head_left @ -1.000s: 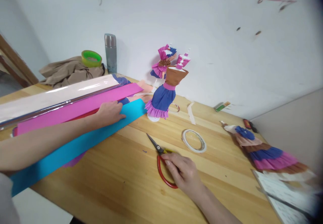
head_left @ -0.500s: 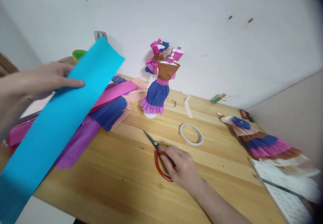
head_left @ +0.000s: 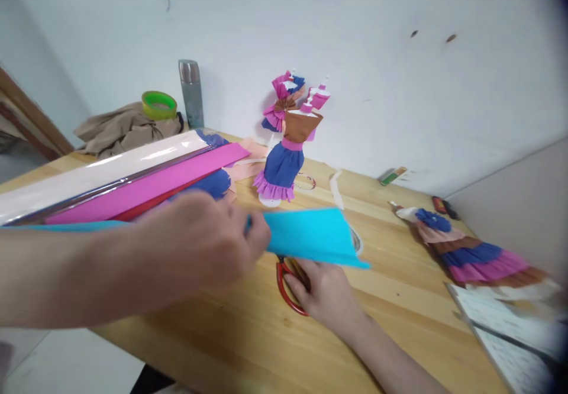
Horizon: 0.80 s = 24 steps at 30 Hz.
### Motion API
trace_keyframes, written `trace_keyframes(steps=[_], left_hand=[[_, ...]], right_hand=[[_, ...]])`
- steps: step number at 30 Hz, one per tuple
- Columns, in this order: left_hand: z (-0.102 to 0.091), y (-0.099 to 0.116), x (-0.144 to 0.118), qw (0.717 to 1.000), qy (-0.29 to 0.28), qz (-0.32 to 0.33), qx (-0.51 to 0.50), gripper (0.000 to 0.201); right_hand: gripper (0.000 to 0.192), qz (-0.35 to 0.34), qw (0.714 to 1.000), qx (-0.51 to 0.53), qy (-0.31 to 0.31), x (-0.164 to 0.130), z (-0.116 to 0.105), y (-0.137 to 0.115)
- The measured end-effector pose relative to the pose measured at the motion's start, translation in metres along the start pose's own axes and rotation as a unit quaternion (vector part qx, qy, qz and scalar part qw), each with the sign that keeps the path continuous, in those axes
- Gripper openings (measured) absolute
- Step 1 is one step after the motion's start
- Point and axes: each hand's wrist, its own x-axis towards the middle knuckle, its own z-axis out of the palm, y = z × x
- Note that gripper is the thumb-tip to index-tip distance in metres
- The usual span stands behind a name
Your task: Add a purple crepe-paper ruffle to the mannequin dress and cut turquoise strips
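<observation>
Two hands at work over table (head_left: 213, 335). Left hand (head_left: 199, 249) pinches cyan paper (head_left: 310, 235), grip closed on sheet; sheet hangs above table, free end pointing to 3 o'clock, partly over tape ring (head_left: 356, 241). Right hand (head_left: 326, 293) lies on red scissors (head_left: 284, 284), fingers on handles, grip closing cannot tell. Paper doll (head_left: 286, 151) stands at 12 o'clock from scissors. Pink roll (head_left: 146, 187) lies at 10 o'clock. Second doll (head_left: 461, 252) lies flat at 3 o'clock.

Blue paper strip (head_left: 310, 237), lately raised leftward, now low over the scissors (head_left: 286, 281).
</observation>
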Motion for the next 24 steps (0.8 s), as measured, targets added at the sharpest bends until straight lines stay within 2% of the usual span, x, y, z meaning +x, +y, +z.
trace_keyframes(steps=[1, 2, 5, 8, 11, 15, 18, 21, 24], left_hand=[[0.008, 0.017, 0.006, 0.997, -0.012, 0.066, 0.038, 0.019], [0.017, 0.033, 0.011, 0.995, -0.021, 0.083, 0.056, 0.018], [0.046, 0.072, 0.018, 0.996, 0.004, 0.054, 0.069, 0.026], [0.063, 0.091, 0.016, 0.998, 0.011, 0.038, 0.058, 0.034], [0.071, 0.099, 0.014, 0.998, 0.003, 0.055, 0.020, 0.034], [0.079, 0.103, 0.016, 0.996, -0.006, 0.085, -0.007, 0.036], [0.081, 0.103, 0.016, 0.995, -0.018, 0.091, -0.024, 0.034], [0.079, 0.100, 0.012, 0.994, -0.030, 0.090, -0.059, 0.032], [0.076, 0.099, 0.008, 0.992, -0.028, 0.077, -0.098, 0.047]], right_hand=[[0.015, 0.004, 1.000, -0.012, -0.010, -0.001, -0.001, 0.002], [0.016, 0.000, 1.000, -0.019, -0.018, -0.002, -0.001, 0.004], [0.017, -0.041, 0.998, -0.019, -0.032, -0.005, -0.002, 0.014], [0.019, -0.052, 0.998, -0.033, -0.025, -0.006, -0.003, 0.022], [0.019, -0.006, 1.000, -0.020, -0.017, -0.006, -0.002, 0.025], [0.024, 0.114, 0.992, 0.047, -0.024, -0.005, -0.004, 0.026], [0.024, 0.184, 0.982, 0.050, -0.013, -0.005, -0.008, 0.027], [0.023, 0.207, 0.977, 0.047, -0.014, -0.004, -0.011, 0.027], [0.016, 0.200, 0.978, 0.057, -0.018, -0.002, -0.011, 0.026]])
